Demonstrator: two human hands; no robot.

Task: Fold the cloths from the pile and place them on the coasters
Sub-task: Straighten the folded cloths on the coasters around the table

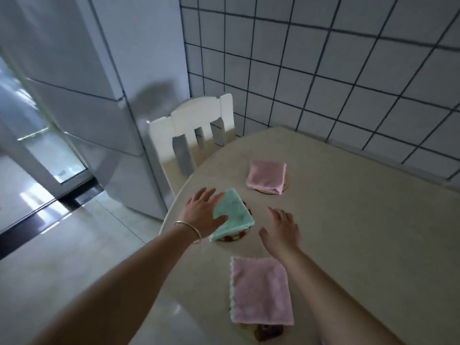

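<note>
Mint-green folded cloth (232,215) sits at the centre of the frame on a patterned coaster (234,237), overhanging it so only the rim peeks out below. The left hand (202,212) rests flat on the cloth's left edge, fingers straight, gripping nothing; the right hand (281,231) hovers just beside it over the table (361,232), fingers spread and empty. A pink cloth (266,176) covers a coaster (286,181) above, and another pink cloth (261,290) lies lower centre on a third coaster (263,331). No pile is in view. The risk, likely: a dragging left palm could skew the green cloth off its coaster or spring the fold open. White chair (191,135) stands upper left.
</note>
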